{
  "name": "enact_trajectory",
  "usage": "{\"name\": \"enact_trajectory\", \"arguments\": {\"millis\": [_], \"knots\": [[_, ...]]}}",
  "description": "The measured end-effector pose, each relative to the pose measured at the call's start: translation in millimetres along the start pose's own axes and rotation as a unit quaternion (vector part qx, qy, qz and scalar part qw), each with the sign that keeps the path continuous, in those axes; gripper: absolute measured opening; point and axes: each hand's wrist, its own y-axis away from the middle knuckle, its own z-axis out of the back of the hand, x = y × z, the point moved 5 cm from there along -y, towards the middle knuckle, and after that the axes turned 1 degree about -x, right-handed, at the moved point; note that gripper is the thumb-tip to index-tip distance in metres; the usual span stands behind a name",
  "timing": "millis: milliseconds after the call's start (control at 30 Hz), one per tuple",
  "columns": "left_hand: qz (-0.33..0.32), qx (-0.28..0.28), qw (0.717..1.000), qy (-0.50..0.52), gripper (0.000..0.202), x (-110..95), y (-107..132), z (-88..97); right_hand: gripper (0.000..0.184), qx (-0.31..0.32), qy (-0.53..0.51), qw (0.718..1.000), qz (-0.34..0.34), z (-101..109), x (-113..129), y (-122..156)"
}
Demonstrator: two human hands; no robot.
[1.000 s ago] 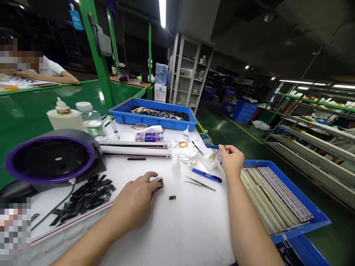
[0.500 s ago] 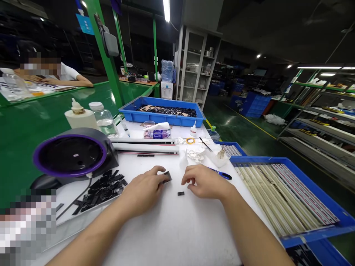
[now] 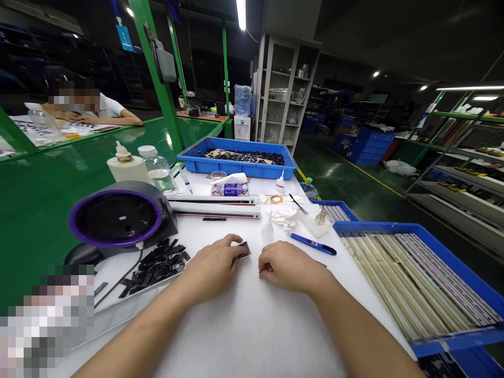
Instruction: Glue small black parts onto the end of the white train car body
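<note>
My left hand (image 3: 216,266) is closed in a pinch on a small dark rectangular piece (image 3: 246,250), which sticks out past the fingertips. Just across from it, my right hand (image 3: 289,266) is low over the white table (image 3: 252,331) with thumb and fingers together. Only a tiny dark edge shows at those fingertips, on the small black piece they pinch. A pile of small black pieces (image 3: 157,265) lies left of my left forearm. Beyond my right hand are a blue utility knife (image 3: 313,243) and a white squeeze bottle (image 3: 267,228).
A purple-rimmed round device (image 3: 118,218) stands at the left. Long white strips (image 3: 214,211) lie across the table's back, before a blue bin (image 3: 240,168) of black pieces. On the right, a blue tray (image 3: 417,228) holds long bars. A co-worker (image 3: 112,107) sits far left.
My right hand has come down and closed its fingers on the small black piece that lay on the table. My left hand still holds its dark piece. The whole view has shifted slightly.
</note>
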Motion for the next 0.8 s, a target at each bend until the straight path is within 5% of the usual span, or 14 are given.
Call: {"name": "enact_trajectory", "arguments": {"millis": [133,267,367,467,600,800], "knots": [[-0.007,-0.003,1.000,0.001,0.037,0.4,-0.1,-3.4,0.017,-0.018,0.032,0.999,0.031,4.4,6.5,1.1],[-0.008,-0.030,0.999,-0.034,0.037,-4.8,2.2,-4.1,0.011,-0.143,-0.123,0.982,0.019,25.0,-11.5,2.8],[-0.010,-0.047,0.996,-0.080,0.036,-11.1,7.0,-4.9,0.005,-0.248,-0.305,0.917,-0.062,37.3,-44.4,4.7],[-0.034,-0.066,0.988,-0.137,0.036,-23.7,16.8,-5.6,0.017,-0.294,-0.478,0.820,-0.112,39.0,-69.4,5.6],[-0.094,-0.098,0.968,-0.212,0.033,-62.5,30.2,-11.0,0.033,-0.335,-0.573,0.743,-0.086,43.8,-80.9,5.9],[-0.236,-0.161,0.921,-0.263,0.027,-143.8,28.6,-42.8,0.043,-0.358,-0.571,0.731,-0.108,39.7,-93.2,9.7]]}}
